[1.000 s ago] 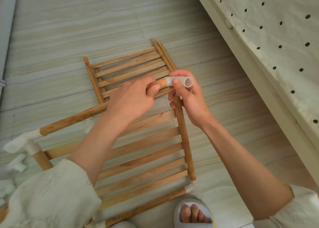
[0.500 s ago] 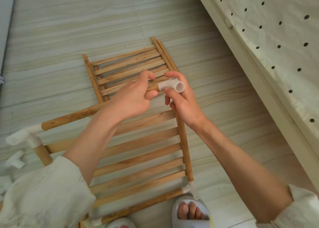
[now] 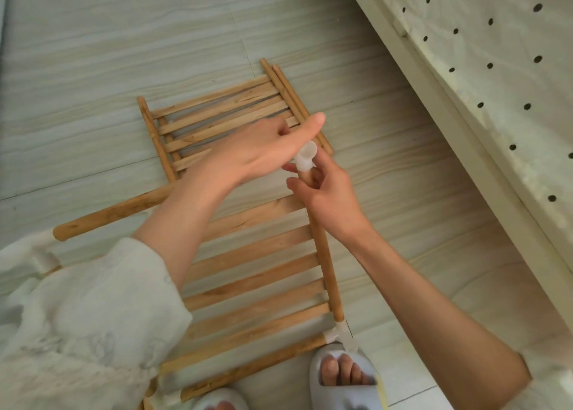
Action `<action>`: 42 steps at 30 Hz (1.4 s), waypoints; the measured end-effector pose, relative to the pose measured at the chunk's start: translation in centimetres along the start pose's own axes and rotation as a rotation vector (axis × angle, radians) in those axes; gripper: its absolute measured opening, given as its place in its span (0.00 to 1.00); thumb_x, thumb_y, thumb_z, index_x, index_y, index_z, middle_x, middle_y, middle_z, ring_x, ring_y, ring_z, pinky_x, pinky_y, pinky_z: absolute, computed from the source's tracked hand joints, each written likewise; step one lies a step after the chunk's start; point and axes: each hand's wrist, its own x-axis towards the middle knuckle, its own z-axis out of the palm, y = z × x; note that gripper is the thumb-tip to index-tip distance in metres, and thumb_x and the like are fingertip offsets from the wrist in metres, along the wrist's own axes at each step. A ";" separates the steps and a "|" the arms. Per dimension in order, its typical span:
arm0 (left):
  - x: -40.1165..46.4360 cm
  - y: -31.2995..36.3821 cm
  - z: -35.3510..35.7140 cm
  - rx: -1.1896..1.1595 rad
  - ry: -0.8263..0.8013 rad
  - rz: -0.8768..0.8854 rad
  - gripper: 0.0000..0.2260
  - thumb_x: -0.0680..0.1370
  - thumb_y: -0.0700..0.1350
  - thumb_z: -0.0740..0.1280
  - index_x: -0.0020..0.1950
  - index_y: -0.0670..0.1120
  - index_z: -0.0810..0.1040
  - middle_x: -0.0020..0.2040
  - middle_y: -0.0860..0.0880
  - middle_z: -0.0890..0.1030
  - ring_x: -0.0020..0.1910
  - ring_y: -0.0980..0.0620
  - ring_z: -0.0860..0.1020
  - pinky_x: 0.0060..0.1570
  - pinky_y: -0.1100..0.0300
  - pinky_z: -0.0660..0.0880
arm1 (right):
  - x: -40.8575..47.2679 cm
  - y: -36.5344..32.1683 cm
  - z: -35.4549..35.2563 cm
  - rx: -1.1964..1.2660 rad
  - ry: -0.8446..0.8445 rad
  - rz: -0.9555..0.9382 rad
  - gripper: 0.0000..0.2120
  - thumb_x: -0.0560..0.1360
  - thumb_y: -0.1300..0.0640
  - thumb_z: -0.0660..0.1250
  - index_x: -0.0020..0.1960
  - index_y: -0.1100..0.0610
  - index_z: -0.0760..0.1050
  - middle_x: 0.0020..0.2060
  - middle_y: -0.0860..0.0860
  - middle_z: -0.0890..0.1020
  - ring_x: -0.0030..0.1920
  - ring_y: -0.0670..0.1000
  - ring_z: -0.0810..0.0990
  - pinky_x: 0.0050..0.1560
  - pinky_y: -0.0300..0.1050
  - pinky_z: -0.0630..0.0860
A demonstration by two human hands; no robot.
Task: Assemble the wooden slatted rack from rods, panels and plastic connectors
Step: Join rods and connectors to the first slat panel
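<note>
Nearest the viewer, a corner connector (image 3: 336, 332) joins the near slatted panel's (image 3: 254, 273) rails beside a slippered foot (image 3: 342, 375). Up that panel's side rod (image 3: 324, 254), the right hand (image 3: 325, 192) grips the rod's top with curled fingers (image 3: 293, 183). A white plastic connector (image 3: 305, 158) sits on this end; the left hand (image 3: 257, 152), fingers straight and together, presses on it. Judged step: seating the connector; next, a firm square push. Beyond lies a second panel (image 3: 223, 115). No legible writing appears.
</note>
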 end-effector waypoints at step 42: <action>-5.4 1.8 -3.4 0.093 0.077 0.230 0.23 0.81 0.58 0.44 0.61 0.52 0.75 0.47 0.51 0.79 0.50 0.50 0.74 0.53 0.56 0.69 | -2.4 -5.2 -3.1 0.249 -0.060 0.052 0.07 0.75 0.64 0.66 0.52 0.62 0.79 0.45 0.55 0.81 0.46 0.48 0.78 0.49 0.38 0.75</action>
